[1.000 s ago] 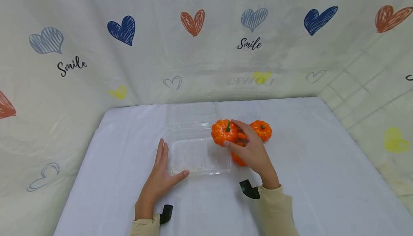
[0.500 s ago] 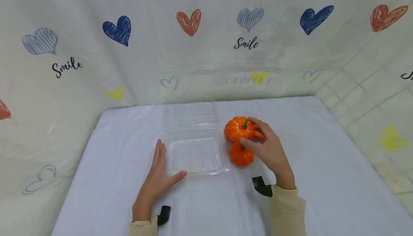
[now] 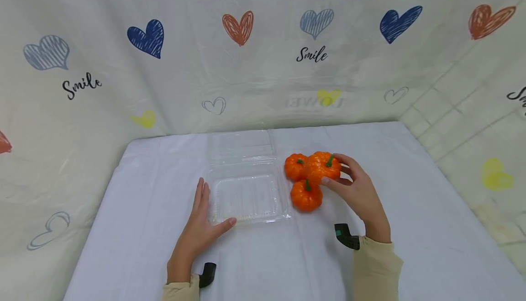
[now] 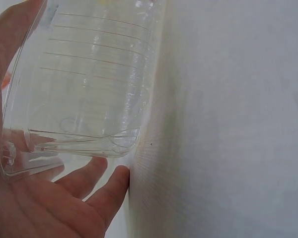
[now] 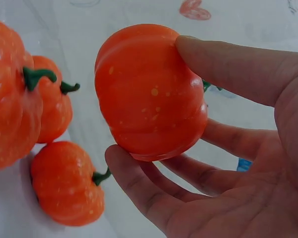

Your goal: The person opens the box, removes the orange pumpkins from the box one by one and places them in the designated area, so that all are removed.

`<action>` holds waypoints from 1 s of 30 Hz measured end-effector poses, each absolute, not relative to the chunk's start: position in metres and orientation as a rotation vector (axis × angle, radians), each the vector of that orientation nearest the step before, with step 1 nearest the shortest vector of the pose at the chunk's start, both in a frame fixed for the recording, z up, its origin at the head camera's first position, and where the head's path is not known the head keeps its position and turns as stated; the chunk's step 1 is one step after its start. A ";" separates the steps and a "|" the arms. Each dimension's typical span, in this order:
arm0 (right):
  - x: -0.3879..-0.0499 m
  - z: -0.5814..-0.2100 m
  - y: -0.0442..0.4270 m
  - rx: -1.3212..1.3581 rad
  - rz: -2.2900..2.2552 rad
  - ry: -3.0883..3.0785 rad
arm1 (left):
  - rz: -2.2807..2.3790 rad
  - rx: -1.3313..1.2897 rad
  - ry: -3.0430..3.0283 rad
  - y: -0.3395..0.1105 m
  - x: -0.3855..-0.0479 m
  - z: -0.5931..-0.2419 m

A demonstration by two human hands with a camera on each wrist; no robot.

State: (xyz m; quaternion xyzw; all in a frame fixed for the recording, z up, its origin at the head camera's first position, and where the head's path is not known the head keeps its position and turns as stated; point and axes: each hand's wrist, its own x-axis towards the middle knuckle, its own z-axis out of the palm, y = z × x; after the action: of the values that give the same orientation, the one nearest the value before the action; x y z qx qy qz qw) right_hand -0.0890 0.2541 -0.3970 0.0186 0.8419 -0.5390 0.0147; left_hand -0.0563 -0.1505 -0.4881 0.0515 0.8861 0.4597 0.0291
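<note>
My right hand [image 3: 361, 191] holds an orange toy pumpkin [image 3: 323, 167] with a green stem, pinched between thumb and fingers. It is held clear of the table, in front of another pumpkin that it hides in the head view. In the right wrist view the held pumpkin [image 5: 151, 94] fills the middle. Two more pumpkins stand at its left, one at the back [image 3: 295, 167] and one nearer [image 3: 306, 197]. My left hand [image 3: 203, 228], fingers straight and thumb spread, rests against the left front corner of a hinged clear plastic container [image 3: 246, 196] with its lid folded back.
A white cloth [image 3: 263, 264] covers the table. Behind it hangs a pale curtain [image 3: 263, 77] printed with hearts. In the right wrist view, three other pumpkins show at the left, one of them a large pumpkin [image 5: 10, 99] at the edge.
My right hand has moved right with the pumpkin, away from the container, past the two pumpkins that now show at its left. The left hand stays by the container.
</note>
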 end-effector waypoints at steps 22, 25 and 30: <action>-0.084 -0.423 0.300 0.078 -1.533 2.549 | 1.413 0.166 2.734 -0.153 -0.056 -0.487; -0.083 -0.427 0.306 0.077 -1.511 2.538 | 1.416 0.170 2.731 -0.152 -0.056 -0.488; -0.081 -0.432 0.313 0.080 -1.477 2.533 | 1.421 0.176 2.729 -0.151 -0.057 -0.488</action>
State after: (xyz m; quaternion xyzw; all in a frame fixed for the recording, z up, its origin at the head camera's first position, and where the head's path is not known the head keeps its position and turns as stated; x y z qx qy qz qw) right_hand -0.0812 0.3126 -0.4325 0.0272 0.8589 -0.5008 0.1039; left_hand -0.0571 -0.1507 -0.4883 0.0572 0.8850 0.4610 0.0300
